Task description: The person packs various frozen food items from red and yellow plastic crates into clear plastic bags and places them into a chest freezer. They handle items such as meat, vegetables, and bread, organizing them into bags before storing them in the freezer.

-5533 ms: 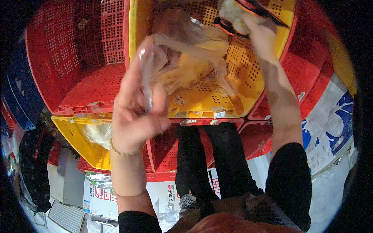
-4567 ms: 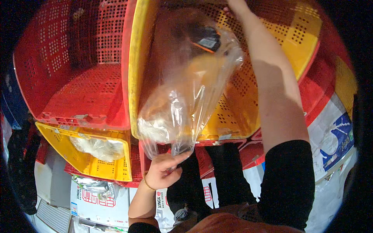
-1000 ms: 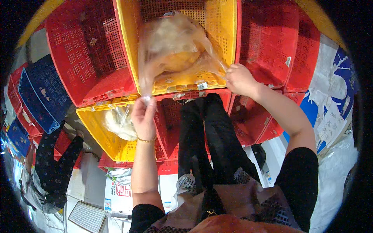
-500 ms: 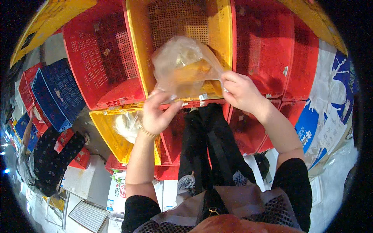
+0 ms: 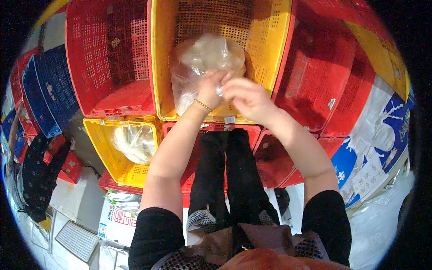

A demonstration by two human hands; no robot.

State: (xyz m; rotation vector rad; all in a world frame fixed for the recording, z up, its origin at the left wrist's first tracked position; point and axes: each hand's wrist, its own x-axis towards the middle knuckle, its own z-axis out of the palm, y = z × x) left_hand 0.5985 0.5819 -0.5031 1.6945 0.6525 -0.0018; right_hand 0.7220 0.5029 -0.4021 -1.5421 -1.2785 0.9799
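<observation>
The clear plastic bag point(image 5: 204, 67) of pale food hangs over the far yellow crate point(image 5: 270, 54), its neck pinched between my left hand point(image 5: 210, 87) and right hand point(image 5: 245, 96), both closed on it; I judge I'm tying it, needing a tight twist next

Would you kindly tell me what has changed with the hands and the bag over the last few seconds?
The clear plastic bag, earlier stretched long between the hands, is now bunched above the yellow crate. The left hand, which was pinching its lower end, rose to the neck; the right hand came down from high up to meet it, and both grip the neck. The crates stayed as they were.
</observation>
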